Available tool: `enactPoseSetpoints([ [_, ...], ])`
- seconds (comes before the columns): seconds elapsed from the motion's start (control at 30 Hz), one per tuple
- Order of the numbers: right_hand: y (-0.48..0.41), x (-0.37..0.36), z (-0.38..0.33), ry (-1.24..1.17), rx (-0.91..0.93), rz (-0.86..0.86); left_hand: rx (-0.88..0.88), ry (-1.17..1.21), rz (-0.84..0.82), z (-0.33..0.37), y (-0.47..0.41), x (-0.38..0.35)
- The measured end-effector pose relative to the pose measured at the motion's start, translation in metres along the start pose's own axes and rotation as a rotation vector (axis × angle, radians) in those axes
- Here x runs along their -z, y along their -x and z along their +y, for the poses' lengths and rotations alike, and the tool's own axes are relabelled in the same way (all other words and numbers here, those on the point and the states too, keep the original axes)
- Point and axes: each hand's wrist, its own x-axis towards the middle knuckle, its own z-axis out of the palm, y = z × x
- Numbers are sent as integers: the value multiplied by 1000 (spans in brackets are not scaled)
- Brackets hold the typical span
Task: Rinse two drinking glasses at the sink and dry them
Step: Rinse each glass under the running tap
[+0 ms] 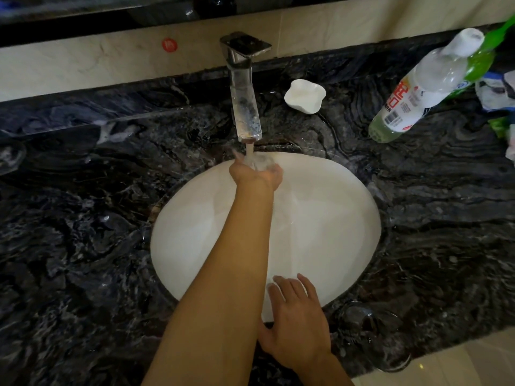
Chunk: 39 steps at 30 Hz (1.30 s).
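— What can't you make out from my feed?

— The glass [262, 162] under the tap is mostly a blur of water, and my left hand [255, 174] covers its lower part, so I can't tell how my fingers sit on it.

— And nearer?

— A second clear glass [373, 335] on the tabletop [83, 218], near right, barely shows against the dark stone; its outline is uncertain.

— The edges?

— Far right, the green bottle [482, 59] and crumpled wrappers [496, 90] are cut off by the frame. Both forearms run out at the bottom edge. The bottle label's [404, 101] small print is unreadable.
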Motion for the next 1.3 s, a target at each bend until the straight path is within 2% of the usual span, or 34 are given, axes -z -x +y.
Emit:
enactPoseSetpoints([
  [0.13,0,1,-1,-5,-18,-23,59,-72,-75,-2,1,13],
  [0.33,0,3,-2,-20,-8,-15,83,-383,-170,4,6,35],
  [0.47,0,4,-2,-36,-8,13,-107,-667,-243,15,-4,45],
  [0.67,0,4,-1,-40,5,32,-233,-847,-404,39,-14,47],
  [0.8,-1,5,-2,-35,8,31,-232,-832,-465,48,-14,50],
  [0.97,-1,5,-1,-34,6,26,-58,-597,-468,52,-21,53],
  [1.07,-1,4,-2,-34,8,22,-14,-519,-461,51,-26,53],
  [1.2,-1,4,-2,-37,5,28,-52,-610,-469,50,-26,49],
  [1.3,-1,4,-2,-38,2,26,-191,-828,-451,46,-21,50],
])
